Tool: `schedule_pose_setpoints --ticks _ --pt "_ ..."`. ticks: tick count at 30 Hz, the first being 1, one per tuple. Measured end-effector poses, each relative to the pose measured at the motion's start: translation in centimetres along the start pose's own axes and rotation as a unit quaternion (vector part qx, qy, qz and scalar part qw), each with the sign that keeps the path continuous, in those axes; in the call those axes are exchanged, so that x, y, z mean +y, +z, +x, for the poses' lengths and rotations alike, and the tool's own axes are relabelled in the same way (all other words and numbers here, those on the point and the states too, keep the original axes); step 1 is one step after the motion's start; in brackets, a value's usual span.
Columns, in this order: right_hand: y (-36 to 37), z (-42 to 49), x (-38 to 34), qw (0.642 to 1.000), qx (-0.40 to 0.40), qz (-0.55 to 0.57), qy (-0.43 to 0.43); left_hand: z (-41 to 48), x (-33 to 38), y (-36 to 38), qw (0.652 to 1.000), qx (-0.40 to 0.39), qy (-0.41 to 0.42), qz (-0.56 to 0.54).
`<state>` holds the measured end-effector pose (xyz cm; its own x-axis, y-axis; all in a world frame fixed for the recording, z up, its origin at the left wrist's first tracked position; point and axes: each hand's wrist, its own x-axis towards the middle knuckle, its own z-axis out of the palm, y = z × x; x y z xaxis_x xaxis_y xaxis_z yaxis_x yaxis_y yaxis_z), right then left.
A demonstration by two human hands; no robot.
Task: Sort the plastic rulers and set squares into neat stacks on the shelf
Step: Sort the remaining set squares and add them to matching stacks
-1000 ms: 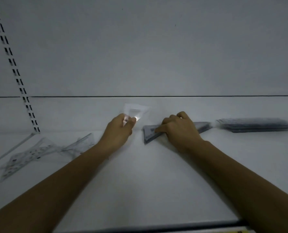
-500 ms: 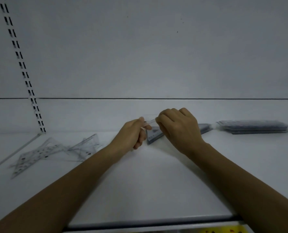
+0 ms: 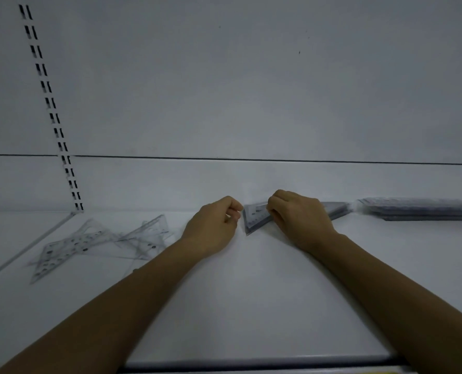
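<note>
Partly done: my right hand (image 3: pixel 297 220) grips the grey triangular set-square stack (image 3: pixel 255 219) mid-shelf, left hand (image 3: pixel 213 225) curled empty beside it, grey plastic ruler stack (image 3: pixel 419 209) at right, loose clear set squares (image 3: pixel 97 241) at left unsorted.

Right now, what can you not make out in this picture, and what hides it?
Head view only.
1. Triangle stack: the right hand grips it and covers its middle, so the number of pieces is hidden.
2. Left hand: its curled fingers hide whether it pinches anything.
3. Far stack: blurred and cut by the right edge; markings unreadable.
4. Loose pile: clear pieces overlap in dim light; count unclear.
</note>
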<state>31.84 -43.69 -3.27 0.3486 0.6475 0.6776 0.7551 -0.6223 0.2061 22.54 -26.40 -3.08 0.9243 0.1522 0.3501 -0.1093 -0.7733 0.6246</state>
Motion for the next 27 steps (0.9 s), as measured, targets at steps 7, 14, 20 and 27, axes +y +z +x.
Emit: schedule_pose_setpoints --ticks 7,14,20,27 --pt "0.4 -0.1 -0.1 0.998 -0.05 0.006 0.032 0.1 -0.1 0.7 0.999 0.007 0.023 0.046" --pt "0.9 0.0 0.0 0.994 -0.085 0.029 0.055 0.1 -0.2 0.9 0.998 0.015 0.031 0.053" --pt "-1.0 0.3 -0.7 0.996 -0.087 0.004 0.018 0.3 0.8 0.3 0.996 0.064 0.039 0.056" --pt "-5.2 3.3 -7.8 0.993 -0.103 0.001 0.051 -1.2 0.6 -5.1 0.965 0.029 0.134 0.222"
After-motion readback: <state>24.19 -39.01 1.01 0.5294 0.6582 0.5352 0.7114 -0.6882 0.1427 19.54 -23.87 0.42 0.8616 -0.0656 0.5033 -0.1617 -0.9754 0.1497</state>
